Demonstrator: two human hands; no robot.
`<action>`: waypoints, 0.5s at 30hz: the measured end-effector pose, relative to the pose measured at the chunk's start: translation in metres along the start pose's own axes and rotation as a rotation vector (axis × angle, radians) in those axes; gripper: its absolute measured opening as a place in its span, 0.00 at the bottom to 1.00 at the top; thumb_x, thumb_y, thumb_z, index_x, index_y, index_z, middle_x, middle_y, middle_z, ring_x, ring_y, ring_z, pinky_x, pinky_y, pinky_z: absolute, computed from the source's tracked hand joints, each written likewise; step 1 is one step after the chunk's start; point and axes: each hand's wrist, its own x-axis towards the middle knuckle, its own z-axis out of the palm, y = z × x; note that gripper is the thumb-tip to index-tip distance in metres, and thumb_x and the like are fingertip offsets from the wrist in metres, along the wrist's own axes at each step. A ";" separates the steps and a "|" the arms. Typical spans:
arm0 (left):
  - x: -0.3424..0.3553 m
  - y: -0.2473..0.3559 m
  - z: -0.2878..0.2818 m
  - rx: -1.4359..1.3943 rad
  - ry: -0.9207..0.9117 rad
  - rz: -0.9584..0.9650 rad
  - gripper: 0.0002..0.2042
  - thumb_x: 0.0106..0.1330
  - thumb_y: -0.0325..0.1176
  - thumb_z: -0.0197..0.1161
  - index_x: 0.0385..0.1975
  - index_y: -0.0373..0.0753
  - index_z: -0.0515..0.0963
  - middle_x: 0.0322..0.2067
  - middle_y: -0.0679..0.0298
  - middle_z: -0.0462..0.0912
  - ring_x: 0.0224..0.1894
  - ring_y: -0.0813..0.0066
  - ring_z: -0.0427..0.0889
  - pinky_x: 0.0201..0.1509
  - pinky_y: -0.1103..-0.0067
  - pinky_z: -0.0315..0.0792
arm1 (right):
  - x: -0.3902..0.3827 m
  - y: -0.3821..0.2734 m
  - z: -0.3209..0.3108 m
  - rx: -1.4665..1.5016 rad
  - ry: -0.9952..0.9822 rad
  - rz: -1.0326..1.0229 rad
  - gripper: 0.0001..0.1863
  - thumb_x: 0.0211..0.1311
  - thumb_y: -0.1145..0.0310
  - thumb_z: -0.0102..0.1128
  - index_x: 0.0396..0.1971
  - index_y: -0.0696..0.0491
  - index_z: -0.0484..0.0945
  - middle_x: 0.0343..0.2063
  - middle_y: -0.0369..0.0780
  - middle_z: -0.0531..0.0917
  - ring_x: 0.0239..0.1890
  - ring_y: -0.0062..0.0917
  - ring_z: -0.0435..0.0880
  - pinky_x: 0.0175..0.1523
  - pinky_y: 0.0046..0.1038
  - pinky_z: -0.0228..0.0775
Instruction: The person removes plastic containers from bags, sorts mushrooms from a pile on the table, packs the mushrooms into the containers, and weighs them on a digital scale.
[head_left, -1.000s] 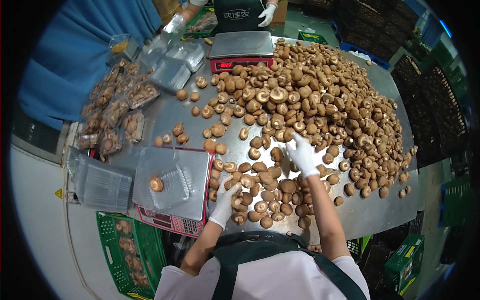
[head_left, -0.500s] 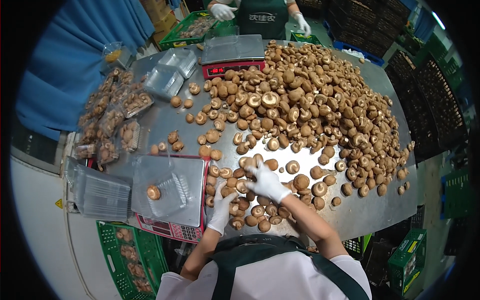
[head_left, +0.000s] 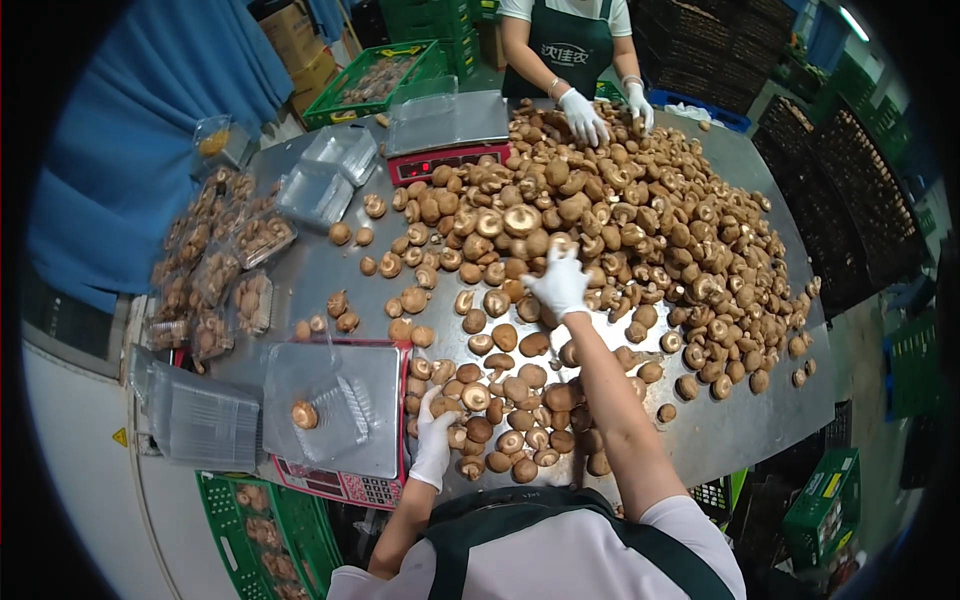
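Observation:
My gloved right hand (head_left: 560, 287) reaches forward to the near edge of the big heap of shiitake mushrooms (head_left: 660, 215). Its fingers are spread, and their tips touch mushrooms there. Close to the scale, my gloved left hand (head_left: 432, 445) has its fingers curled round a brown mushroom (head_left: 444, 406). A loose group of mushrooms (head_left: 520, 390) lies between my two hands on the metal table (head_left: 720, 430). At the left, the red-edged scale (head_left: 360, 440) bears a clear plastic tray (head_left: 345, 395) with one mushroom (head_left: 304, 414) in it.
Stacked clear trays (head_left: 205, 410) stand left of the scale, with filled packs (head_left: 215, 265) behind. A second scale (head_left: 447, 125) stands across the table. Opposite, a co-worker's gloved hands (head_left: 583, 117) touch the heap. Green crates (head_left: 265, 530) stand below the table's left edge.
My right hand has moved forward from the near group to the heap. My left hand has shifted slightly. The co-worker's hands have come down onto the mushrooms. The whole view has shifted a little.

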 end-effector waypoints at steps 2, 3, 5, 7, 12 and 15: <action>-0.006 0.005 0.002 -0.027 0.028 -0.015 0.28 0.52 0.16 0.52 0.57 0.38 0.61 0.44 0.58 0.73 0.41 0.73 0.75 0.43 0.81 0.73 | -0.017 -0.021 -0.014 0.189 -0.222 -0.193 0.38 0.46 0.48 0.63 0.57 0.50 0.65 0.60 0.50 0.61 0.56 0.45 0.68 0.51 0.42 0.70; -0.006 0.005 0.004 -0.008 0.032 -0.011 0.27 0.53 0.16 0.52 0.56 0.38 0.62 0.44 0.57 0.73 0.41 0.73 0.75 0.42 0.80 0.74 | -0.033 -0.028 -0.009 0.217 -0.185 -0.257 0.35 0.46 0.49 0.62 0.55 0.50 0.68 0.60 0.49 0.62 0.55 0.46 0.68 0.51 0.41 0.70; -0.009 0.008 0.007 0.005 0.034 -0.005 0.27 0.53 0.17 0.51 0.56 0.39 0.63 0.44 0.58 0.74 0.42 0.73 0.75 0.44 0.81 0.73 | -0.069 -0.035 -0.007 0.233 -0.224 -0.375 0.30 0.47 0.52 0.62 0.51 0.50 0.72 0.59 0.48 0.63 0.55 0.46 0.67 0.51 0.41 0.70; -0.007 0.008 0.008 0.014 0.024 0.006 0.26 0.52 0.17 0.50 0.56 0.39 0.65 0.44 0.60 0.75 0.42 0.74 0.75 0.46 0.81 0.72 | -0.104 -0.034 -0.007 0.352 -0.371 -0.404 0.27 0.49 0.54 0.61 0.48 0.51 0.75 0.58 0.47 0.64 0.57 0.46 0.66 0.53 0.41 0.69; -0.009 0.004 0.002 0.011 -0.011 -0.005 0.27 0.53 0.17 0.49 0.56 0.40 0.64 0.44 0.59 0.75 0.40 0.75 0.76 0.44 0.82 0.72 | -0.179 -0.020 -0.006 0.363 -0.348 -0.655 0.23 0.51 0.56 0.60 0.47 0.51 0.77 0.57 0.46 0.68 0.59 0.44 0.65 0.57 0.41 0.64; -0.011 0.000 -0.001 0.011 -0.036 -0.004 0.27 0.53 0.18 0.49 0.56 0.40 0.64 0.44 0.59 0.76 0.39 0.76 0.76 0.42 0.82 0.73 | -0.177 0.001 -0.009 0.617 -0.392 -0.530 0.21 0.54 0.59 0.58 0.46 0.53 0.76 0.47 0.47 0.77 0.52 0.41 0.73 0.57 0.34 0.64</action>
